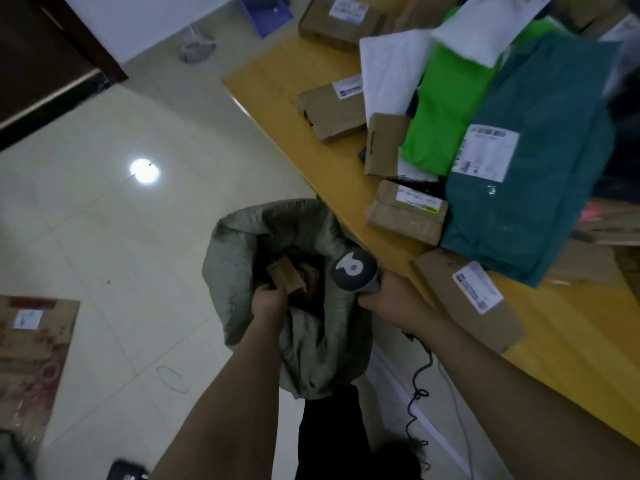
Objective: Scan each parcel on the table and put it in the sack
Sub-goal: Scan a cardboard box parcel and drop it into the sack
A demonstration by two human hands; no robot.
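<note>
Looking straight down here: the left hand is at the mouth of the grey-green sack, fingers curled round a small cardboard parcel that sits right in the opening, partly inside. There's something darker just beside it in the sack, but it's too dim to make out. The right hand is wrapped tight round the handle of the scanner. The scanner's grey head with the white mark is over the sack's right rim, close to the table edge. Its coiled black cable hangs down by the right forearm. The hands are a little apart, one on each side of the sack's mouth.

The sack stands on the tiled floor, right up against the yellow table. Plenty on the table:
- a flat cardboard parcel with a white label, nearest the right arm
- a big teal bag with a label
- a bright green bag right beside the teal one
- white bags further back
- several brown boxes along the edge

Another labelled carton lies on the floor off to the left.
</note>
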